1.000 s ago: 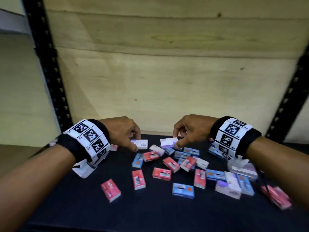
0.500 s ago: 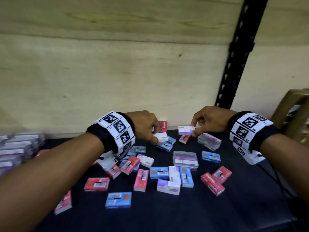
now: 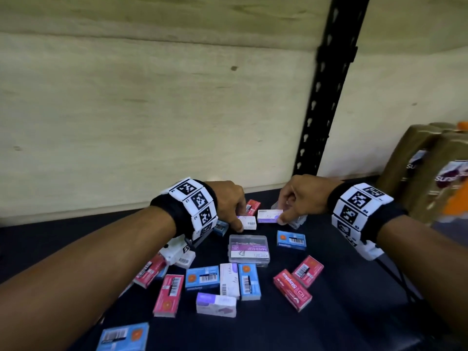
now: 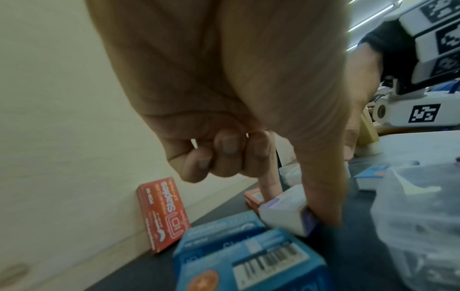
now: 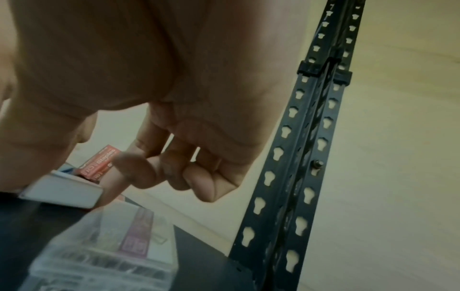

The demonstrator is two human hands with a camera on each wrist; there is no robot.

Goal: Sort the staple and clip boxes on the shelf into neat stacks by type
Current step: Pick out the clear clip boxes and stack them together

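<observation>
Overhead, each hand pinching a white box, wrist views alone showing curled fingers (image 4: 224,155)

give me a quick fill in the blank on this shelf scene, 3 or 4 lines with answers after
1. Each hand pinches a small ____-and-purple box: the left hand one, the right hand another.
2. The clear plastic case is labelled paper ____.
3. A red staple box stands on edge against the ____.
4. The shelf upright is ____ in colour.

Missing words: white; clip; wall; black
</observation>
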